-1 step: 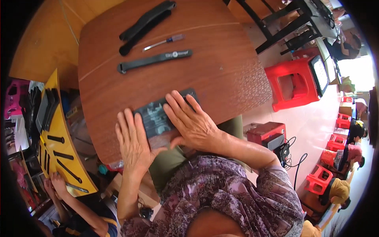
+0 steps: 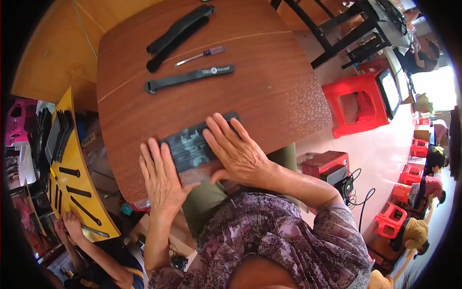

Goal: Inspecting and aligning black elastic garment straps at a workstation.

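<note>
A clear plastic packet with dark strap-like material inside (image 2: 190, 148) lies flat near the table's front edge. My left hand (image 2: 162, 180) presses on its left end, fingers stretched out. My right hand (image 2: 240, 156) lies flat over its right end, fingers extended and thumb pointing inward. Both palms hide the packet's ends. Beyond it sits a single black strap (image 2: 185, 80) with a white printed mark and a looped left end. Farther off are a screwdriver (image 2: 202, 56) with a dark and translucent handle, and a folded pair of black straps (image 2: 179, 34).
The brown wooden table (image 2: 269, 62) has a worn, speckled right corner. At left, a co-worker's hands (image 2: 72, 226) rest by a yellow board (image 2: 89, 192) holding several black straps. A red stool (image 2: 353, 106) and a red box with cables (image 2: 325, 161) stand to the right.
The whole view has shifted slightly, the table sitting a little lower in it. Both my hands remain flat on the packet.
</note>
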### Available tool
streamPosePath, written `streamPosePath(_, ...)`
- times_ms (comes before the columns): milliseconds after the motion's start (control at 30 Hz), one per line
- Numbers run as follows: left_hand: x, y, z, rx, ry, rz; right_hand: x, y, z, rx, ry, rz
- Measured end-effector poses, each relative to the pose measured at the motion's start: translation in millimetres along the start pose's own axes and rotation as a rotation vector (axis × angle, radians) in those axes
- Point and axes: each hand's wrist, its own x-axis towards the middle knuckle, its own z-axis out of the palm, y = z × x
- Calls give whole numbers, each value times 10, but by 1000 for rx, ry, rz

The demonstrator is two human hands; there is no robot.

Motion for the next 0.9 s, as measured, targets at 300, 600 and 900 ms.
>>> streamPosePath(300,21,21,-20,13,89,31,-157,153,-153,-56,-25,57)
streamPosePath(600,-49,43,-6,19,62,19,-325,205,10,-439,39,63)
streamPosePath(900,-36,124,-93,40,-30,-25,-364,181,7,-360,147,88)
